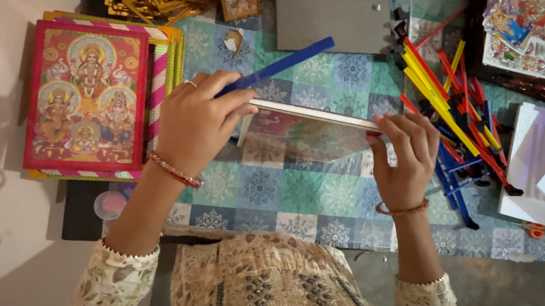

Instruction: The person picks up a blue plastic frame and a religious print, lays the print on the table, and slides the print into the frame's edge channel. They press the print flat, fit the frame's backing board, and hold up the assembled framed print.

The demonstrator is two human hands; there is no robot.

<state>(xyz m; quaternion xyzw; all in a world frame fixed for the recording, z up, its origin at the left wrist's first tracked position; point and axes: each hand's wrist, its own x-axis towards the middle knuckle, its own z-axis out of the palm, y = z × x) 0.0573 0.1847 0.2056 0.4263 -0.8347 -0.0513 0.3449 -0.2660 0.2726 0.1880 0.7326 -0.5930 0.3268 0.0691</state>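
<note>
Glass pane (pixel 312 137) pinched between left hand (pixel 195 124), also gripping blue strip (pixel 282 66), and right hand (pixel 402 153).

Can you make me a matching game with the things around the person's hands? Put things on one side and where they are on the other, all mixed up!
Things:
1. long blue plastic strip
2. red-framed picture stack
3. pile of red, yellow and blue strips
4. flat grey board

Places:
A. far left, beside the left hand
B. top middle of the patterned cloth
C. pinched in the left hand's fingers
D. right of the right hand

Pairs: 1-C, 2-A, 3-D, 4-B
</note>
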